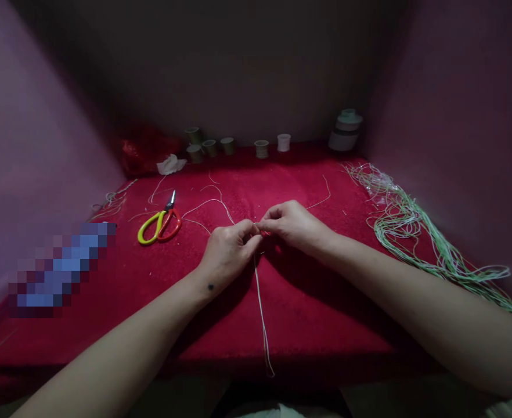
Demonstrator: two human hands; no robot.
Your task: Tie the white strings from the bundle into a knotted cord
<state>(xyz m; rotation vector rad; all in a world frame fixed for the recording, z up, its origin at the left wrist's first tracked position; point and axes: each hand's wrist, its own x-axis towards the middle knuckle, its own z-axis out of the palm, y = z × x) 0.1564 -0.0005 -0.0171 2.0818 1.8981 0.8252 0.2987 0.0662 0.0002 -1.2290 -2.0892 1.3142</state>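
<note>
Both my hands meet over the middle of a red cloth [204, 325]. My left hand [230, 247] pinches a thin pale cord [259, 296] between thumb and fingertips. Touching it from the right, my right hand [288, 225] is closed in a pinch on the same cord. A doubled length of the cord hangs from my fingers toward the near edge and ends in a loop. Other strands run out past my left hand to the upper left, and one thin strand shows beyond my right hand. The exact crossing of the cord is hidden by my fingertips.
Scissors [160, 225] with yellow and red handles lie left of my hands. Thread spools [262, 149] and a white bottle [345, 130] stand at the back. A bundle of green and white cords [425, 238] lies right. Crumpled white tissue [171, 165] and a red plastic bag [145, 151] sit back left.
</note>
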